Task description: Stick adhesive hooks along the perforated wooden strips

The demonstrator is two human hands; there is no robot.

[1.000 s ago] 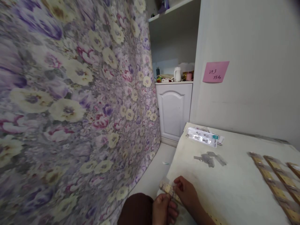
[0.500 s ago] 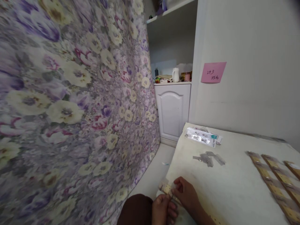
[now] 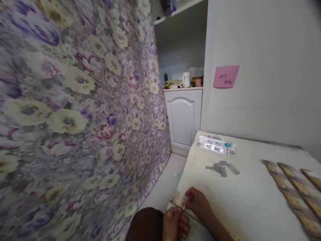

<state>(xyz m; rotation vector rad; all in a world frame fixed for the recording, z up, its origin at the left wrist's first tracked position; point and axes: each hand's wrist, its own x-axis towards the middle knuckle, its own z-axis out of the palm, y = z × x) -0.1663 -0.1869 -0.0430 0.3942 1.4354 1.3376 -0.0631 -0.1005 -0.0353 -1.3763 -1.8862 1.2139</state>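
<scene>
A small cream card (image 3: 177, 200) with dark dots sits at the near left edge of the table, with clear plastic about its far end. My left hand (image 3: 172, 221) is closed at the card's near edge, thumb and forefinger pinched on it. At the card's right end my right hand (image 3: 199, 203) is closed in a pinch, thumb and forefinger together. A tiny shiny bit (image 3: 184, 207) shows between the two hands' fingertips; its kind is too small to make out. Fingers hide part of the card.
Scraps of clear plastic (image 3: 220, 168) and a clear blister pack (image 3: 213, 145) lie on the white table (image 3: 240, 194). Brown strips (image 3: 288, 197) bearing cream cards lie at right. A floral curtain (image 3: 82, 127) hangs at left; a white cabinet (image 3: 184, 118) stands behind.
My right hand's fingertips have come closer to the card's end and my left fingers. The view has shifted slightly; the things on the table lie as before.
</scene>
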